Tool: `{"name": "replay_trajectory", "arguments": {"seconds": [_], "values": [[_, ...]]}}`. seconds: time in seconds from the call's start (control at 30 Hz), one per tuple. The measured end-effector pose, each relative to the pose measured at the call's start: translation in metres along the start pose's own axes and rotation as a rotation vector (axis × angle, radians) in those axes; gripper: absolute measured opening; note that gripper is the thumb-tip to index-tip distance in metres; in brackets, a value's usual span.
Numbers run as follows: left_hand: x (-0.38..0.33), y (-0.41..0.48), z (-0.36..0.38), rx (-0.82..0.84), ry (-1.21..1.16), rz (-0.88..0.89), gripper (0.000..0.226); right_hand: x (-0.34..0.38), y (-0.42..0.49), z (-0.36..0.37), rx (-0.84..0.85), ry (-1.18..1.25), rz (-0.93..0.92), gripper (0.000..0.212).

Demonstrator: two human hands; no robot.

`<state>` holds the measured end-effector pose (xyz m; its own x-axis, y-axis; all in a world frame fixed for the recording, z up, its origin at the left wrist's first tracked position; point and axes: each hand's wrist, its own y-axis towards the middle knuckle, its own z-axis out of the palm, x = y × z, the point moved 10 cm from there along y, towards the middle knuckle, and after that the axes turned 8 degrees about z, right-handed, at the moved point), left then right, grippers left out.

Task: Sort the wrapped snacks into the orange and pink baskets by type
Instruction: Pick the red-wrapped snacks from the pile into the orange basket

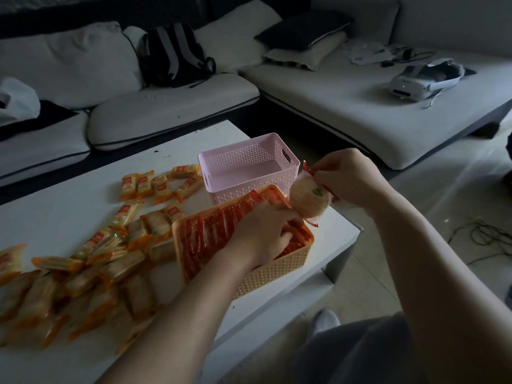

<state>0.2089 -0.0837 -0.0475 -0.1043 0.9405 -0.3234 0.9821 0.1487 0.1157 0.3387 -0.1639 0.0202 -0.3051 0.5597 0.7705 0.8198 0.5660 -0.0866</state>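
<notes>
Red-edged wrapping shows around the round snack (309,199) pinched in the right hand (349,180), above the orange basket's (273,275) 1 o'clock corner. The left hand (261,235) lies loosely spread, fingers down on the red packets (205,239) filling that basket. The pink basket (249,164) stands at 12 o'clock, orange-wrapped snacks (91,261) scattered at 9 o'clock over the white table (63,206). A pale sofa (166,106) lies beyond.

Dim, murky room light, wide-angle bending and blur toward the edges
</notes>
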Motion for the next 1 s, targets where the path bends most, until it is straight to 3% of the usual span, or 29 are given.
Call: {"name": "replay_trajectory", "arguments": {"seconds": [0.2, 0.33, 0.67, 0.83, 1.0], "values": [[0.002, -0.004, -0.009, 0.036, 0.150, 0.052, 0.021, -0.002, 0.003, 0.007, 0.015, 0.033, 0.045, 0.017], [0.009, -0.010, -0.013, 0.043, 0.173, 0.055, 0.018, 0.001, -0.003, 0.022, 0.066, -0.087, 0.009, 0.013], [0.030, -0.023, -0.018, -0.039, -0.093, -0.043, 0.017, 0.025, -0.031, 0.086, 0.090, -0.491, -0.143, 0.009], [0.030, -0.026, -0.026, -0.158, -0.150, -0.044, 0.018, 0.009, -0.018, 0.086, 0.159, -0.494, -0.030, 0.013], [0.032, -0.024, -0.036, -0.199, -0.173, -0.054, 0.020, 0.009, -0.016, 0.083, 0.120, -0.465, -0.035, 0.017]]}}
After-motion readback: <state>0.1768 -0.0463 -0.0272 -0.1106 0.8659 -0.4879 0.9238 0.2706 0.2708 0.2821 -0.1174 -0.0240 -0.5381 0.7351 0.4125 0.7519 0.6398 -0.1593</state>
